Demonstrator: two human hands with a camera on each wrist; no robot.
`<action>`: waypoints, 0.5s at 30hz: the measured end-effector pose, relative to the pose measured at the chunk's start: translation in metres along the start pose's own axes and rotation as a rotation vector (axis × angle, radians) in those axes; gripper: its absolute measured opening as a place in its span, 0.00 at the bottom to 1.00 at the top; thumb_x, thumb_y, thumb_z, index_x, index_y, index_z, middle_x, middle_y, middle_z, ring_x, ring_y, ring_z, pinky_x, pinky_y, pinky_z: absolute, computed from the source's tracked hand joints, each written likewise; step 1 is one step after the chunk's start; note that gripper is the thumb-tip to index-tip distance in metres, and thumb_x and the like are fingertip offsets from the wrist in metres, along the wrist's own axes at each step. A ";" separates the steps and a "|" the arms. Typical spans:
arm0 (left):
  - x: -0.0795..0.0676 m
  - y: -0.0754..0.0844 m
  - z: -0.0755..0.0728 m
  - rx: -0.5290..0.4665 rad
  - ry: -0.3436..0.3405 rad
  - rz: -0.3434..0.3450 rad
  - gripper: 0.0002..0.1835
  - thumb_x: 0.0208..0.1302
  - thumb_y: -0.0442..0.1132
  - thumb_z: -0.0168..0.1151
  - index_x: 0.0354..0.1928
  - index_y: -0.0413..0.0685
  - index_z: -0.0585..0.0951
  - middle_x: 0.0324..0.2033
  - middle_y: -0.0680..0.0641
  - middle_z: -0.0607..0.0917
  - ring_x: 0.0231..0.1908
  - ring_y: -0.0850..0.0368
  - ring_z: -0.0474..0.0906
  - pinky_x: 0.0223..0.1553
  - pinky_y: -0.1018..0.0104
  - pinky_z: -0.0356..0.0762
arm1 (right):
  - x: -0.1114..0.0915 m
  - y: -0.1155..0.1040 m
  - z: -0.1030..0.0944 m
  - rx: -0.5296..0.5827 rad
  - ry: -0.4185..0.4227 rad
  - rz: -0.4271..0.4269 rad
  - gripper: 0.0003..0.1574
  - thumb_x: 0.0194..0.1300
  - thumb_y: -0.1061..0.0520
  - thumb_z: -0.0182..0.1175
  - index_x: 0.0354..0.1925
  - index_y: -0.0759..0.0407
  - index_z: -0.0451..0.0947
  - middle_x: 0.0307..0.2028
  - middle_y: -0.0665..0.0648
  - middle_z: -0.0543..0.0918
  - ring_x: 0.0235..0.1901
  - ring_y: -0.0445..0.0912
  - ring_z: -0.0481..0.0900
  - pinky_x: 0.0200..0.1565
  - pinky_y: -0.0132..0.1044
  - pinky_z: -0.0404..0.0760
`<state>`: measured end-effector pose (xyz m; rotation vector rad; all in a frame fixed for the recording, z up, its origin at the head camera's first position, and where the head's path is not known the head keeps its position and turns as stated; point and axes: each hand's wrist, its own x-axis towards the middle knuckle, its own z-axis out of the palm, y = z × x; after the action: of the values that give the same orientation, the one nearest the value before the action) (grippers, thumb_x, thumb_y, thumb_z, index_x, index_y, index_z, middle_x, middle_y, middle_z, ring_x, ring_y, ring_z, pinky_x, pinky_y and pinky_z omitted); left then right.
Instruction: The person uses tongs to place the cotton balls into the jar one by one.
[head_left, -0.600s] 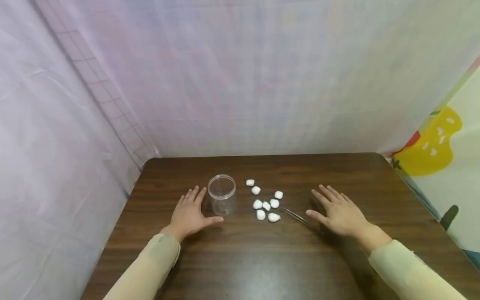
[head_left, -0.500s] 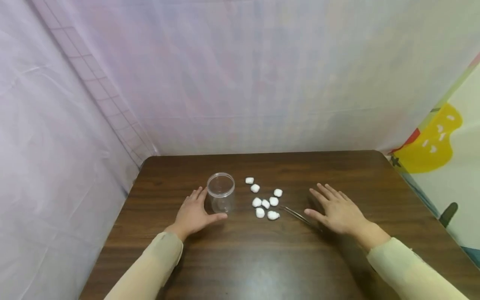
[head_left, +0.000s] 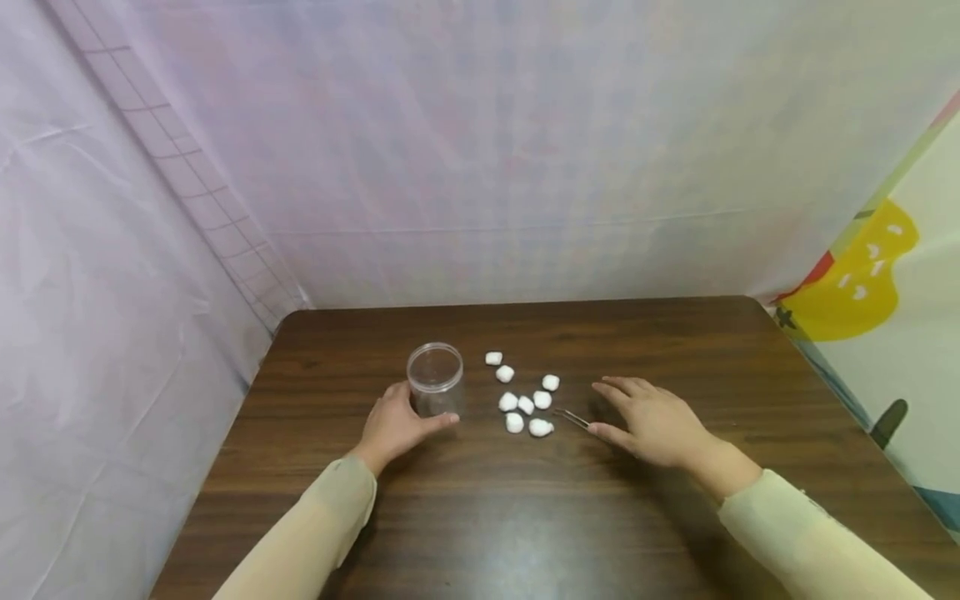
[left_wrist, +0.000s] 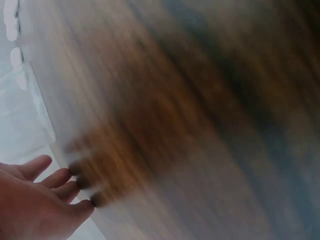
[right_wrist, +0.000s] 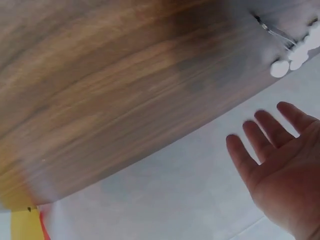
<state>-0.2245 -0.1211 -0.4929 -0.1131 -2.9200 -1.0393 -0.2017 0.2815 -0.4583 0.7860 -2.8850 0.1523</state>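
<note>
A clear, lidless jar (head_left: 437, 388) stands upright on the table, left of the middle. Close around its left side is my left hand (head_left: 393, 427), thumb across the front and fingers loosely bent; contact is hard to tell. White cotton balls (head_left: 526, 405) lie scattered to the jar's right. Thin metal tweezers (head_left: 573, 418) point toward them, their rear part hidden under my right hand (head_left: 656, 423). That hand hovers with its thumb by the tweezers. In the right wrist view its fingers (right_wrist: 270, 127) are spread and hold nothing. Blur softens the left wrist view.
The dark wooden table (head_left: 480, 517) has rounded far corners. White sheeting (head_left: 480, 167) hangs right behind its far edge and along the left. A patterned cloth with a yellow shape (head_left: 855, 283) hangs at the right.
My left hand has moved right, closing in on the jar. My right hand has shifted left over the tweezers, its fingers drawn in. The view tilts slightly; the jar and cotton balls stay put.
</note>
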 end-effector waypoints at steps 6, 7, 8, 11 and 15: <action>0.000 -0.002 0.004 0.032 0.010 0.019 0.52 0.44 0.70 0.74 0.64 0.39 0.75 0.58 0.38 0.78 0.58 0.38 0.74 0.58 0.41 0.71 | 0.005 -0.006 0.001 -0.025 0.059 -0.074 0.35 0.63 0.37 0.66 0.59 0.57 0.80 0.49 0.57 0.82 0.47 0.55 0.82 0.33 0.52 0.84; 0.000 -0.002 0.004 0.041 0.011 0.021 0.52 0.45 0.70 0.73 0.64 0.39 0.75 0.59 0.38 0.78 0.59 0.38 0.73 0.59 0.41 0.70 | 0.006 -0.007 0.002 -0.026 0.063 -0.087 0.33 0.62 0.38 0.68 0.57 0.57 0.81 0.46 0.56 0.82 0.45 0.54 0.82 0.32 0.51 0.84; 0.000 -0.001 0.004 0.048 0.013 0.024 0.52 0.45 0.70 0.73 0.64 0.39 0.75 0.59 0.39 0.77 0.59 0.39 0.73 0.59 0.41 0.70 | 0.007 -0.007 0.003 -0.025 0.063 -0.099 0.30 0.61 0.40 0.69 0.55 0.57 0.82 0.44 0.54 0.82 0.42 0.52 0.83 0.31 0.50 0.83; 0.000 0.000 0.003 0.054 0.011 0.026 0.51 0.46 0.69 0.73 0.64 0.38 0.75 0.60 0.39 0.77 0.60 0.39 0.73 0.59 0.41 0.70 | 0.008 -0.008 0.006 -0.020 0.054 -0.129 0.26 0.58 0.44 0.72 0.50 0.56 0.83 0.38 0.51 0.81 0.36 0.49 0.82 0.28 0.46 0.82; 0.001 0.003 -0.001 0.069 -0.003 0.012 0.50 0.47 0.69 0.73 0.63 0.39 0.76 0.60 0.39 0.77 0.60 0.39 0.73 0.60 0.41 0.69 | 0.009 -0.010 0.010 0.002 0.018 -0.156 0.23 0.56 0.46 0.74 0.46 0.55 0.84 0.33 0.47 0.78 0.30 0.45 0.81 0.26 0.45 0.81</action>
<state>-0.2247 -0.1190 -0.4901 -0.1302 -2.9501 -0.9370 -0.2050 0.2670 -0.4661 0.9999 -2.7923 0.1433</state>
